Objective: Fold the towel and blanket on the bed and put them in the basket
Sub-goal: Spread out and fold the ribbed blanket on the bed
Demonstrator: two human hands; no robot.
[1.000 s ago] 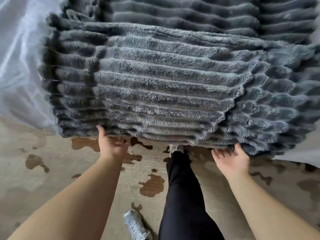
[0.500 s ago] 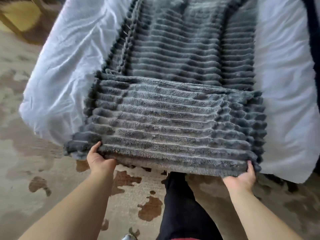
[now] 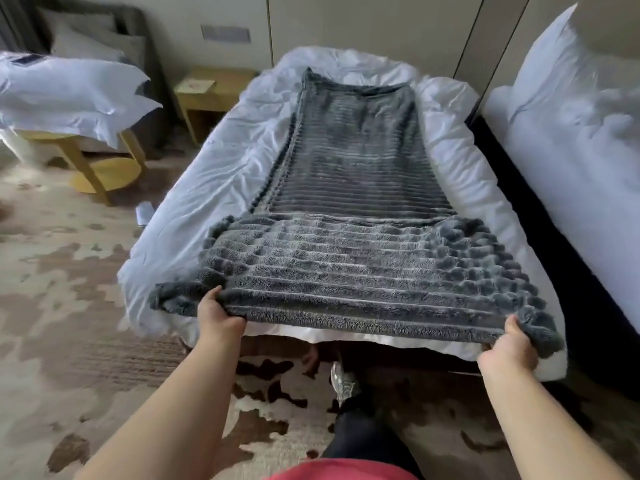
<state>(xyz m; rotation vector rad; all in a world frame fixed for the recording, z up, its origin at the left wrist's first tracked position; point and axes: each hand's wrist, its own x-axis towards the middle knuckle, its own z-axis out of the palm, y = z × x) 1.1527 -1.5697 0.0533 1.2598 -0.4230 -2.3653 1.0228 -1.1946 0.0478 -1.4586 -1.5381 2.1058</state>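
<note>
Lifted since the earlier frame, the grey ribbed blanket (image 3: 360,271) overhangs the bed (image 3: 221,174); left hand (image 3: 218,317) and right hand (image 3: 509,348) grip its near edge.

Open carpet (image 3: 69,306) left of the bed (image 3: 214,174), second bed (image 3: 571,168) close on the right, dark gap (image 3: 571,299) between perhaps too narrow

Off to the left, white pillows (image 3: 69,88) are piled on a round yellow worktop (image 3: 105,171), with a grey armchair (image 3: 133,27) and a small yellow nightstand (image 3: 207,97) behind, blotchy beige-and-brown carpet (image 3: 69,306) underfoot, and a second white bed (image 3: 571,174) along the right.
</note>
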